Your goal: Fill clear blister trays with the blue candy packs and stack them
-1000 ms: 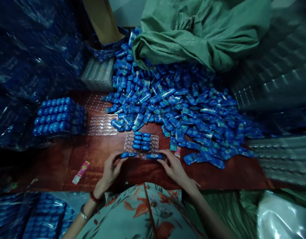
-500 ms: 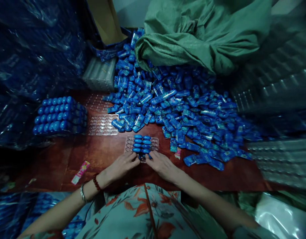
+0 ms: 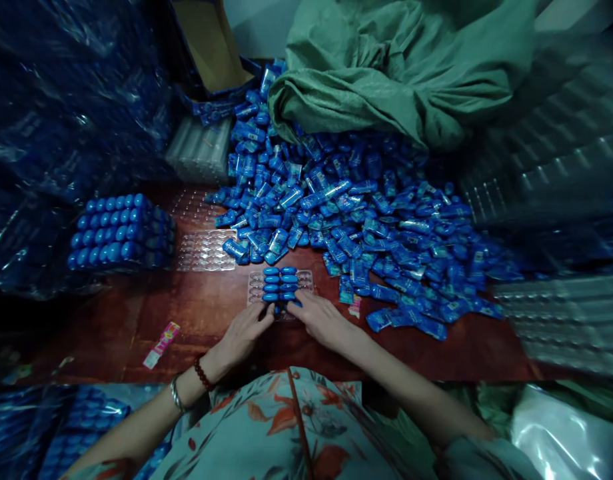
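In front of me on the table lies a clear plastic blister tray (image 3: 306,280). Two columns of glossy blue oval capsules (image 3: 271,280) fill its middle, while the outer hollows show bare plastic. My left hand (image 3: 247,328) is at the tray's near left, thumb and fingers closed around a blue capsule in the nearest row. From the right, my right hand (image 3: 319,319) has its fingers drawn together on a capsule near the front of the right column. My fingers partly hide the front rows.
A large heap of blue wrapped packets (image 3: 346,220) spreads behind the tray, below a green sack (image 3: 396,80). To the left are a block of stacked blue capsules (image 3: 111,230), a bare clear tray (image 3: 206,250) and a pink strip (image 3: 161,345). Clear trays (image 3: 556,320) are stacked at right.
My right hand has shifted slightly forward over the right column. My left wrist has turned and moved a little to the right, and the view has shifted slightly.
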`<state>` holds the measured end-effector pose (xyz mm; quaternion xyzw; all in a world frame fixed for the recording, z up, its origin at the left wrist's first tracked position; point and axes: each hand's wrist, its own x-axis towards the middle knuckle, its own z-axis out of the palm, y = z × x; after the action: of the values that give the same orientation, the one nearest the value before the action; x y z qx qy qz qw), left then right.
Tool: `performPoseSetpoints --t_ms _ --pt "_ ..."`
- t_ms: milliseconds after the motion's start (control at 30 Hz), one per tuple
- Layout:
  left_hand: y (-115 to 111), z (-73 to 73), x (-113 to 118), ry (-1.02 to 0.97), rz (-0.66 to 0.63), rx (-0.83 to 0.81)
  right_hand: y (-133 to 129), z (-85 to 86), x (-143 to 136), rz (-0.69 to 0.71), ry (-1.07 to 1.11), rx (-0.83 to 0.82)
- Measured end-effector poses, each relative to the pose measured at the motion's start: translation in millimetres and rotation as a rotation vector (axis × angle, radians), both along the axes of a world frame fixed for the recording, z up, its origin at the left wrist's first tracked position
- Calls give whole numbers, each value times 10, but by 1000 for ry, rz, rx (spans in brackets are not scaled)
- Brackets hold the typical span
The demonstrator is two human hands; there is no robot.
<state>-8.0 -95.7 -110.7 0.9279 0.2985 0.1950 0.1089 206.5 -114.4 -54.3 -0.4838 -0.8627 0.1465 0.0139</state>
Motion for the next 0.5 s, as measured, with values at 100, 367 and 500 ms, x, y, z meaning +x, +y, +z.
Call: performPoseSetpoints --t_ms 100,367,500 --pt "-1 -16 15 1 -4 23 3 14 -32 -15 -14 30" --pt "-42 40 -1 231 20 89 -118 -229 -171 -54 38 172" --pt "-174 20 39 303 232 127 -285 -414 -71 -231 480 249"
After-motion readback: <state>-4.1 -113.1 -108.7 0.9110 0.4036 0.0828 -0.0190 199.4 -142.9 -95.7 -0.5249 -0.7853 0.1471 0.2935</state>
